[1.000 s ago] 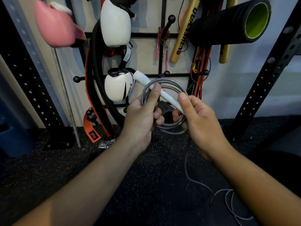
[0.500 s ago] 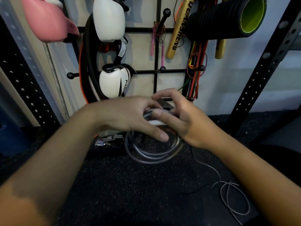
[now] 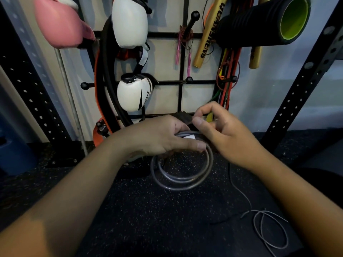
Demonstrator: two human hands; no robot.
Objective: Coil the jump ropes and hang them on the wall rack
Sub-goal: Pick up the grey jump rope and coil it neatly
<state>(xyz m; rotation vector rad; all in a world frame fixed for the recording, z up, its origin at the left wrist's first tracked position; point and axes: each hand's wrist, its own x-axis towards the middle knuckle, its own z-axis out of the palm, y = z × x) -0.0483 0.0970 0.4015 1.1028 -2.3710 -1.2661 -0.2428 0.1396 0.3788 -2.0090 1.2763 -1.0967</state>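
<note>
Grey rope coil (image 3: pixel 181 175) | left hand (image 3: pixel 157 138) holds loops so they stay round | right hand (image 3: pixel 224 134) pinches black strap (image 3: pixel 183 116) to tie them

grey jump rope (image 3: pixel 181 175) | coiled, hanging loops | tail on floor

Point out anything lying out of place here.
A thin grey cord lies in loose tangled loops on the floor at lower right, not hung on the wall rack. The hands hold a coiled grey rope.
</note>
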